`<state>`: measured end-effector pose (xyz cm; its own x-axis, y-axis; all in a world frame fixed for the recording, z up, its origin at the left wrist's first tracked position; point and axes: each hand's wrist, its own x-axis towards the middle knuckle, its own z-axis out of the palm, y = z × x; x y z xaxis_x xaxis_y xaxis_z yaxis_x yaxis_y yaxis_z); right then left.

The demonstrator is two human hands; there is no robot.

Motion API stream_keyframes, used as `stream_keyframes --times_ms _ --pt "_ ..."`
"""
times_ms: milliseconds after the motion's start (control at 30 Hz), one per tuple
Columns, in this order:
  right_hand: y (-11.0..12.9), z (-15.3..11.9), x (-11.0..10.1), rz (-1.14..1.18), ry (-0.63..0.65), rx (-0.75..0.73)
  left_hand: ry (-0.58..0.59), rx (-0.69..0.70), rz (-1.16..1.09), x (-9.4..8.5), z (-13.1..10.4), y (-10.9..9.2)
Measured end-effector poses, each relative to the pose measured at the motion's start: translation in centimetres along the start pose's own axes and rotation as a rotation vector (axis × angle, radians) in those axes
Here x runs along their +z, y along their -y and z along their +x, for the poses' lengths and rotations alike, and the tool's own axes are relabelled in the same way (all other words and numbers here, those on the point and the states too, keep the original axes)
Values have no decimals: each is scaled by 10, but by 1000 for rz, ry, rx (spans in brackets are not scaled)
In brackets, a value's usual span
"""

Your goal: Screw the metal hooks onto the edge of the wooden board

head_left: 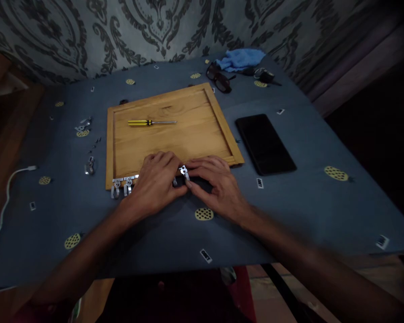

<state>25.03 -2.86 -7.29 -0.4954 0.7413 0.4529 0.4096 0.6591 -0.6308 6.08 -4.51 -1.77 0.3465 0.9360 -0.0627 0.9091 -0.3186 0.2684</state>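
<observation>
A wooden board [170,105] with a raised frame lies on the table. Along its near edge runs a silver metal strip [119,180], with two curved metal hooks [128,185] on it at the left. My left hand [156,181] is closed over the near edge, fingers bent on the wood and thumb below, pointing right. My right hand [218,186] pinches another small metal hook [183,171] at the middle of that edge. The thumbs nearly meet beneath this hook, and the fingers partly hide it. A yellow-handled screwdriver [151,122] rests on the board, beyond both hands.
Loose metal hooks [89,167] and small screws [94,146] lie left of the board. A black phone or tablet [265,143] is at the right. Sunglasses [219,78], a blue cloth [241,59] and keys [265,75] sit at the back. A white cable [8,193] hangs left.
</observation>
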Motion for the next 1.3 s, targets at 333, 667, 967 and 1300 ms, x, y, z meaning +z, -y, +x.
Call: stream_keyframes --times_ms 333,667,967,1300 --pt "1 0 1 -16 3 -6 -9 3 -3 1 0 2" --pt "1 0 -1 -24 15 -6 -19 38 -18 -1 -2 2" --pt "1 0 0 -30 -6 -18 -29 57 -47 0 -4 3" --pt "1 0 -1 -46 5 -24 -63 64 -77 3 -5 6"
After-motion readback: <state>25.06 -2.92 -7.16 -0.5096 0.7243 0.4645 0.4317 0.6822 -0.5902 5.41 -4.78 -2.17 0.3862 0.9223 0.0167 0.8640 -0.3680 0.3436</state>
